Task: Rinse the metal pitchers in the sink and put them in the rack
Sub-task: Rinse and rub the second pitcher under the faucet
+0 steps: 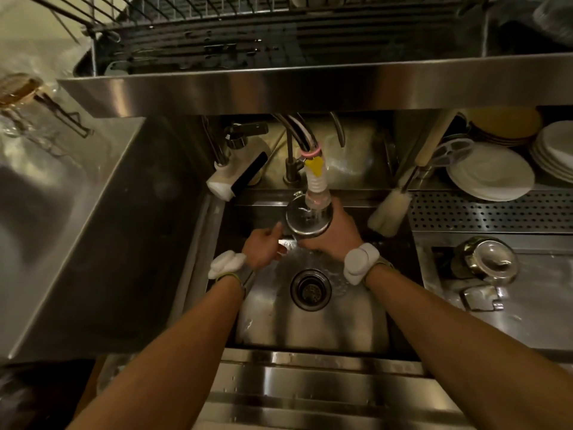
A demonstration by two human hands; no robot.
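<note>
A steel sink (310, 330) sits sunk in a stainless counter, its round drain (310, 289) wet under running water, with a wire rack (217, 41) on the shelf above and stacked white plates (491, 175) off to the right. Both forearms reach in from the bottom edge, each wrist wearing a white band. The right hand (336, 232) is raised over the basin with its fingers wrapped around a metal pitcher (308, 217), holding it directly beneath the faucet nozzle (316, 181) (the one with a yellow tag), and water spills from it toward the drain. The left hand (263, 248) sits just beside the pitcher with fingers curled and thumb up, closed on something pale; what it is cannot be told. A second metal pitcher (485, 259) lies on the counter to the right, well apart from the hands.
</note>
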